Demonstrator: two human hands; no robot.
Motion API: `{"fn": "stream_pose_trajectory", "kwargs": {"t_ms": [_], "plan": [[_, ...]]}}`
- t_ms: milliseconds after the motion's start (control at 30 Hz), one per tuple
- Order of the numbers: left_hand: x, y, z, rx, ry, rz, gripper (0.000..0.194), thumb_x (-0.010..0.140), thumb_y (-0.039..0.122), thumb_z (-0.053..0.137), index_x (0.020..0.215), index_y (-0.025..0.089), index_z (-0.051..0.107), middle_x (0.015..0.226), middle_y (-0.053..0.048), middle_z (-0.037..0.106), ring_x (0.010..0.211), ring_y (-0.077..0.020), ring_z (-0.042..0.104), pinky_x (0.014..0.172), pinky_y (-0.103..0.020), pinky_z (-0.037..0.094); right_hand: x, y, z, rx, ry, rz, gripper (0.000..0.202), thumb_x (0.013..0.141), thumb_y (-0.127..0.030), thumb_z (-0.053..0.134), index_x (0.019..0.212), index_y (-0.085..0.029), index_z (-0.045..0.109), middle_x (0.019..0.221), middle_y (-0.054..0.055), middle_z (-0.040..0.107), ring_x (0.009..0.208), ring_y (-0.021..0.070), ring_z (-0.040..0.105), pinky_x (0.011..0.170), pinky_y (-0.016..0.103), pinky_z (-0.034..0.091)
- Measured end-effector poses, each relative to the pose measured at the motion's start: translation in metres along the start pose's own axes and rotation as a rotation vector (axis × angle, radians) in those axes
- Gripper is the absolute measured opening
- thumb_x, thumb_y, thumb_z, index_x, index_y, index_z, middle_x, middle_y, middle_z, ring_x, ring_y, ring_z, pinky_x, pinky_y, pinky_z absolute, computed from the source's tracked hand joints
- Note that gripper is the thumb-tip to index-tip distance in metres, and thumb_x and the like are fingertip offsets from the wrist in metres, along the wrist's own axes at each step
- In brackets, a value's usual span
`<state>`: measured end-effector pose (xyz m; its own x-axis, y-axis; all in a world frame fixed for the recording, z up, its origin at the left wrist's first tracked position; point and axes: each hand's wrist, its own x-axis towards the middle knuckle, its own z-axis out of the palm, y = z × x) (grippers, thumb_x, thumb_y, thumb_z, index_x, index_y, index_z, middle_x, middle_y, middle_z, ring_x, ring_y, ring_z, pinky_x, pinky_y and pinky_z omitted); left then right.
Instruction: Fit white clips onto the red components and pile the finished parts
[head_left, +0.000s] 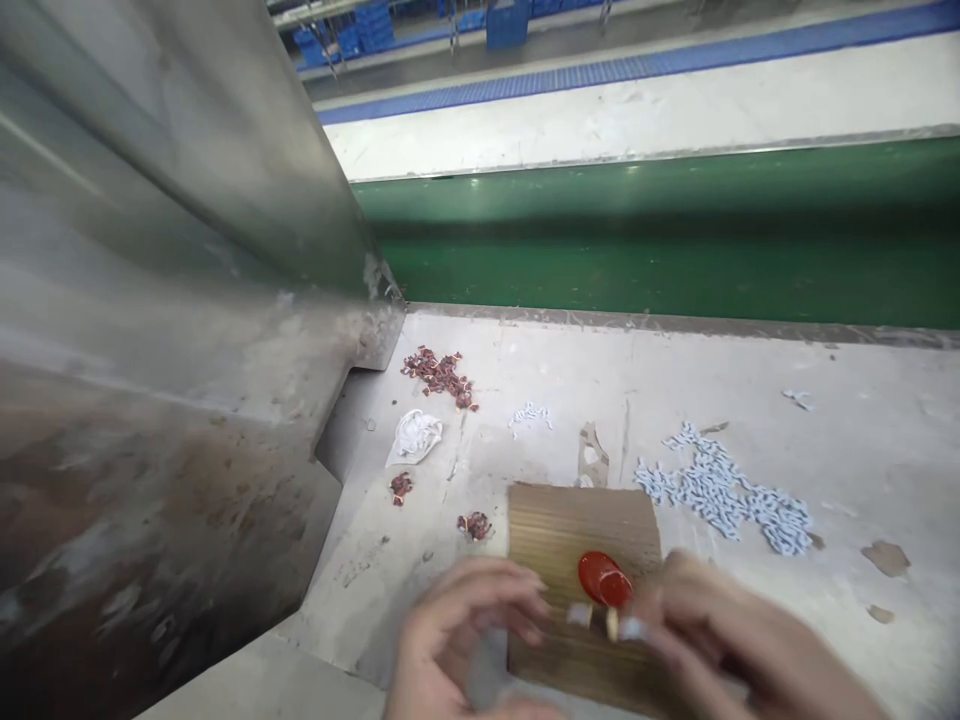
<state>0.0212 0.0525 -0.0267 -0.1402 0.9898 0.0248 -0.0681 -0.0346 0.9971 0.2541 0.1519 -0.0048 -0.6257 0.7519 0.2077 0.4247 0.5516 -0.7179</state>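
My right hand (720,630) pinches a small part (600,620) between thumb and fingertips. Motion blurs it, but a dark middle, a yellowish band and pale ends show. To its left, my left hand (472,635) hovers with curled fingers held apart from the thumb, and nothing shows between them. Under the hands lies a flat piece of brown cardboard (547,520). A glossy red oval patch (596,575) sits on the cardboard just behind the held part; whether it is liquid or solid I cannot tell.
Small pale-blue curled pieces (712,485) lie heaped at right, with a smaller white group (530,415) farther back. Reddish-brown pieces (442,375) and a white bundle (416,435) lie at left. A metal housing (187,350) walls the left side; a green belt (660,240) runs behind.
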Motion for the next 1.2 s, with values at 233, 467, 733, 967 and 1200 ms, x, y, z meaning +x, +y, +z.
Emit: {"fn": "stream_pose_trajectory", "kwargs": {"t_ms": [233, 467, 733, 967, 1200], "plan": [[0.019, -0.012, -0.046, 1.084, 0.03, 0.208, 0.034, 0.097, 0.023, 0.066, 0.131, 0.026, 0.07, 0.129, -0.013, 0.071, 0.117, -0.0302, 0.071, 0.095, -0.045, 0.063, 0.122, 0.148, -0.083, -0.667, 0.209, 0.287, 0.025, 0.108, -0.039, 0.052, 0.114, -0.022, 0.07, 0.114, 0.008, 0.072, 0.094, 0.02, 0.069, 0.081, 0.039, 0.061], [0.037, -0.028, -0.075, 1.206, -0.324, 0.499, 0.04, 0.1, 0.012, 0.054, 0.133, 0.031, 0.068, 0.123, -0.004, 0.078, 0.109, -0.021, 0.073, 0.094, -0.031, 0.057, 0.152, 0.165, -0.116, -0.768, 0.067, 0.282, 0.027, 0.103, -0.034, 0.065, 0.126, -0.021, 0.067, 0.13, 0.009, 0.068, 0.107, 0.0238, 0.07, 0.091, 0.045, 0.061], [0.053, -0.035, -0.071, 1.256, -0.204, 0.536, 0.031, 0.105, 0.023, 0.047, 0.13, 0.022, 0.065, 0.109, -0.006, 0.078, 0.096, -0.0201, 0.076, 0.088, -0.029, 0.056, 0.0, 0.091, -0.093, -0.515, -0.162, 0.139, 0.015, 0.104, -0.029, 0.058, 0.104, -0.022, 0.072, 0.098, 0.004, 0.075, 0.081, 0.0172, 0.072, 0.071, 0.032, 0.061], [0.051, -0.034, -0.062, 1.195, -0.147, 0.49, 0.029, 0.103, 0.033, 0.058, 0.128, 0.022, 0.069, 0.11, -0.008, 0.074, 0.096, -0.023, 0.074, 0.088, -0.032, 0.056, -0.053, 0.086, -0.056, -0.559, -0.098, 0.102, 0.023, 0.107, -0.022, 0.049, 0.111, -0.019, 0.071, 0.102, 0.01, 0.078, 0.086, 0.024, 0.076, 0.072, 0.039, 0.061], [0.05, -0.024, -0.044, 1.003, -0.059, 0.333, 0.014, 0.095, 0.03, 0.071, 0.107, 0.027, 0.077, 0.104, -0.003, 0.079, 0.096, -0.0223, 0.075, 0.086, -0.032, 0.059, -0.046, 0.092, -0.051, -0.595, -0.133, 0.089, 0.023, 0.107, -0.022, 0.048, 0.104, -0.019, 0.07, 0.093, 0.009, 0.073, 0.074, 0.0253, 0.072, 0.059, 0.035, 0.051]]}}
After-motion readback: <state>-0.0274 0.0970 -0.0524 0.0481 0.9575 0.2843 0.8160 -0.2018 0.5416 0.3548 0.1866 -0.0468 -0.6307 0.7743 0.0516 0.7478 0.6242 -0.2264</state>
